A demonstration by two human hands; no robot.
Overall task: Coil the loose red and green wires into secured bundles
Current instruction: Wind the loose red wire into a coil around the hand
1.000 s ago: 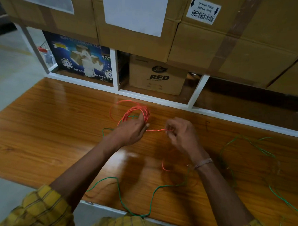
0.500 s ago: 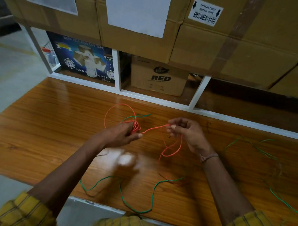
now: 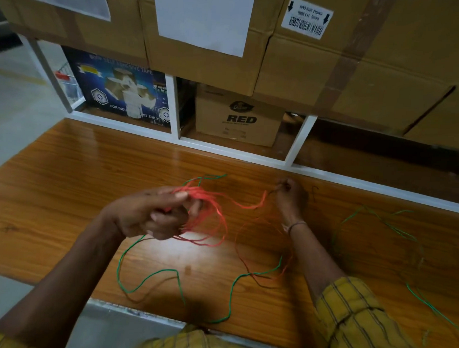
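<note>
A: Lighting?
B: Dim and warm overall. One bright glare patch on the glossy desk [image 3: 64, 193], near the middle, so light comes from above. Right side and the shelf [image 3: 382, 151] recess go very dark.

A: Shadows?
B: Soft ones under both forearms. Thin wire shadows beside the green wire [image 3: 150, 275].

A: Sharpness?
B: Soft all over. Motion blur on the hands, left hand [image 3: 153, 215] and right hand [image 3: 290, 197]; the red wire [image 3: 216, 215] smears into streaks. Box print mid-frame is readable.

A: Edges?
B: Wide-angle bending: shelf rail and desk front curve, and the corners darken.
</note>
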